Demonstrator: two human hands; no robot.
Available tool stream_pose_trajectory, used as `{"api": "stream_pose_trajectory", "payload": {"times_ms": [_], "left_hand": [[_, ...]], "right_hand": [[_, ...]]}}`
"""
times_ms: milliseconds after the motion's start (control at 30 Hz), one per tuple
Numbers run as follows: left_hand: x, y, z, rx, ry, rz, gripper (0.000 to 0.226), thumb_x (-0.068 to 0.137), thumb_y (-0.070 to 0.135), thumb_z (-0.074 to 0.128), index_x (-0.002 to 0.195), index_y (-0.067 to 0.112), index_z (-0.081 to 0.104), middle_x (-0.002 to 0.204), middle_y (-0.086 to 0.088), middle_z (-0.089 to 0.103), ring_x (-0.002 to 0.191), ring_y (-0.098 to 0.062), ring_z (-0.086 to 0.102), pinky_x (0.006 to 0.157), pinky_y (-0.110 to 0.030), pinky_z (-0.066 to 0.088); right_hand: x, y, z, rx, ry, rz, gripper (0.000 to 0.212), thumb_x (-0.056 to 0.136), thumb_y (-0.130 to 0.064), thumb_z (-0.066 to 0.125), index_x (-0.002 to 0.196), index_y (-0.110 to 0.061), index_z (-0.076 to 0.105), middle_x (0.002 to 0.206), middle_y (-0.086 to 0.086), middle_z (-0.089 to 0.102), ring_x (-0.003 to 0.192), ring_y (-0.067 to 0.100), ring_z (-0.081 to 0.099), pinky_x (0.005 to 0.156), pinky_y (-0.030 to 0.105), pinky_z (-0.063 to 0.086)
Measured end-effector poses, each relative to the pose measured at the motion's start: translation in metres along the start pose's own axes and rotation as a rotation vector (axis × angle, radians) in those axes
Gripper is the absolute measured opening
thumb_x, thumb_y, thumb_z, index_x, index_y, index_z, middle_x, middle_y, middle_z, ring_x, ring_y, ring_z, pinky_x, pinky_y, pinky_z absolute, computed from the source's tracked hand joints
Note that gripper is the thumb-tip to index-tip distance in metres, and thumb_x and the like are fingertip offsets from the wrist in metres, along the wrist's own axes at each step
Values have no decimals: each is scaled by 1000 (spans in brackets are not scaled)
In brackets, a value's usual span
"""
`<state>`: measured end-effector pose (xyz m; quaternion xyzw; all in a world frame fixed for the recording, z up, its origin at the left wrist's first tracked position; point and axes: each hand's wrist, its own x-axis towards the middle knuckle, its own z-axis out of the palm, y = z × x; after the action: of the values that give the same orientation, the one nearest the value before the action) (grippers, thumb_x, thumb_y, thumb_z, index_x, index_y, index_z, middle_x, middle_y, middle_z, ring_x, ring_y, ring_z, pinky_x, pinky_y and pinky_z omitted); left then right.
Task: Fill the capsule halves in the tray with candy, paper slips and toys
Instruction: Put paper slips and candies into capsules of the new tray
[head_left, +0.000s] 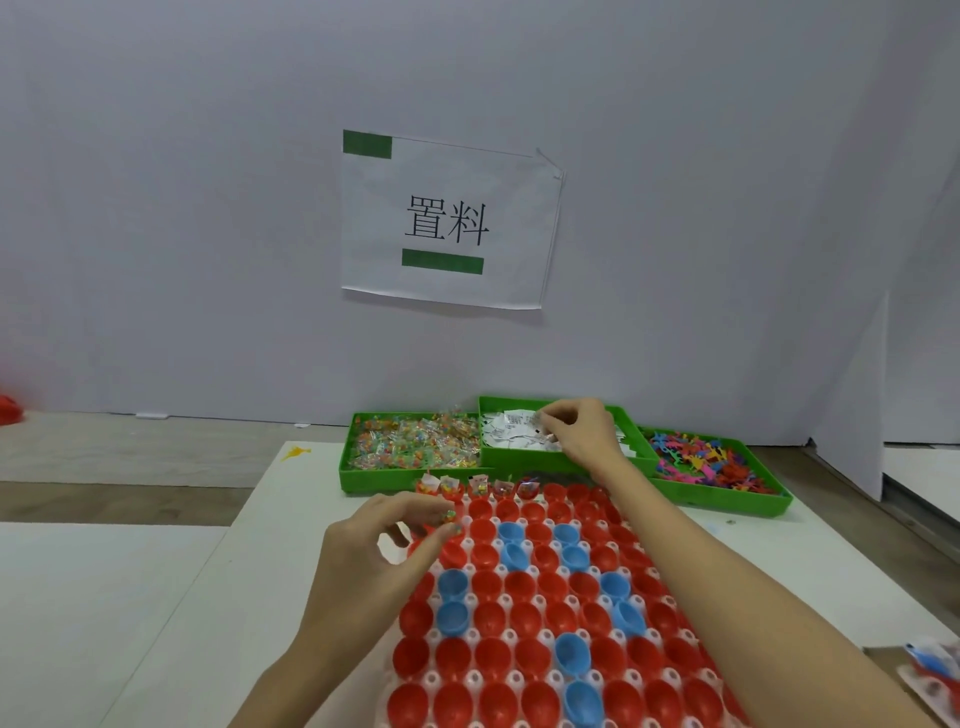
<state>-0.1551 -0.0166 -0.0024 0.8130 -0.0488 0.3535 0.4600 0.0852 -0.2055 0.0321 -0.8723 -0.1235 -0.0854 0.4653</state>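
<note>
Red and blue plastic capsule halves (519, 613) sit in the white tray (511, 679); only five cups at 11 o'clock hold candy. Left hand (363, 566) pinches a small candy packet (450, 515). Right hand (582, 434), at 12 o'clock, pinches paper slips (506, 431); glossy toys (711, 462) wait at 2 o'clock.

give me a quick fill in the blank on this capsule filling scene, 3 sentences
1. The right hand reaches into the middle green bin, which holds ____.
2. Most capsule halves in the tray are red; the rest are ____.
3. The bin of candy sits on the ____ of the three.

Missing words: paper slips; blue; left
</note>
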Motion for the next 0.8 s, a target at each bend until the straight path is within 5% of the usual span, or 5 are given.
{"api": "stream_pose_trajectory", "payload": {"times_ms": [300, 600, 800], "left_hand": [[-3, 7, 4, -3, 8, -18, 20, 74, 26, 85, 90, 36, 79, 87, 21, 75, 89, -5, 70, 74, -9, 50], [-12, 29, 17, -137, -175, 93, 13, 81, 28, 82, 93, 31, 79, 107, 12, 70, 98, -15, 71, 78, -21, 58], [-22, 31, 27, -160, -172, 69, 21, 80, 24, 80, 100, 27, 75, 94, 13, 74, 88, -12, 74, 78, -22, 60]], "right_hand": [[-75, -29, -43, 228, -29, -163, 11, 87, -11, 78, 98, -10, 76, 81, 3, 77, 74, 17, 75, 72, 27, 62], [-180, -49, -62, 124, -255, -383, 10, 86, -20, 81, 91, -28, 80, 83, -13, 77, 81, 9, 74, 75, 23, 60], [-190, -41, -55, 53, -311, -416, 18, 91, -10, 75, 102, -24, 80, 89, -16, 76, 85, 2, 73, 80, 20, 59]]}}
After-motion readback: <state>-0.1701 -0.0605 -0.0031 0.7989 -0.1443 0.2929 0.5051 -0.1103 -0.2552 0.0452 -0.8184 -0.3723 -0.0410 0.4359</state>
